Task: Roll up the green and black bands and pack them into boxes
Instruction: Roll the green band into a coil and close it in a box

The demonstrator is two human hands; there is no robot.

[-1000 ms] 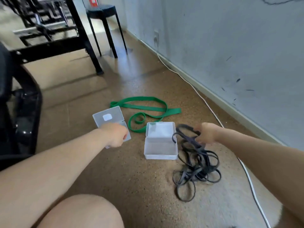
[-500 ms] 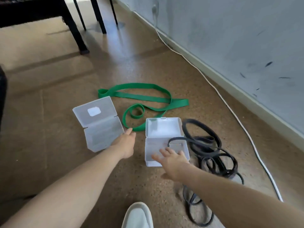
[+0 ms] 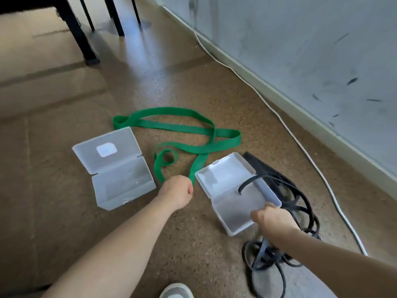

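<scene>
Curled shut, the left hand (image 3: 177,193) grips the green band's (image 3: 193,130) near end, between the open left box (image 3: 113,168) and right box (image 3: 227,179). The right hand (image 3: 272,220) clutches tangled black bands (image 3: 290,190) beside the right box's near corner.

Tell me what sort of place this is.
Indoors, probably a workout room or home gym: a green band and black bands lie on a speckled floor beside a scuffed wall, with black furniture legs behind.
</scene>
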